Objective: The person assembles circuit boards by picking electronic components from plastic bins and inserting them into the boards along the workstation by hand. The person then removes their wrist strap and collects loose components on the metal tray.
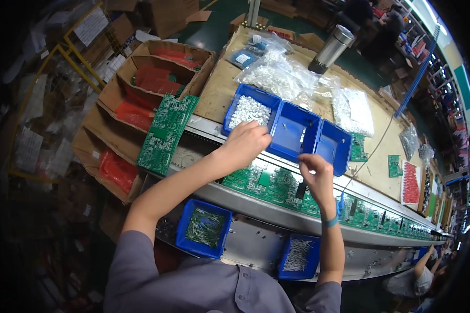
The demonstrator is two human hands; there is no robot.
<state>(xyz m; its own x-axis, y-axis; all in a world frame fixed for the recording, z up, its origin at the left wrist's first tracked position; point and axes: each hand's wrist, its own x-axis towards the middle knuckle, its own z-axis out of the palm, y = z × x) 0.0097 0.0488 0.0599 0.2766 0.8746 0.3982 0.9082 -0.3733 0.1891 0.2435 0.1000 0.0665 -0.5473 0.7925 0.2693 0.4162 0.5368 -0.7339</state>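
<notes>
My left hand (246, 142) reaches over the near edge of a blue bin (227, 116) with small white parts (249, 111) in it. Its fingers are curled together, and whatever they may hold is hidden. To the right, my right hand (317, 173) is raised at the near side of a middle blue bin (292, 136), which has a few tiny pieces inside. Thumb and fingers are pinched, on something too small to name, if anything. Green circuit boards (269, 183) lie in a row along the rail beneath both hands. A blue wristband (330, 221) with a cord circles my right wrist.
Blue bins of wire-leaded parts (203, 229) and pin-like parts (298, 255) sit nearest me. Large green boards (164, 134) lean on cardboard boxes (107, 122) at left. Bags of white parts (279, 73) and a steel flask (333, 49) stand behind. A co-worker (418, 276) is far right.
</notes>
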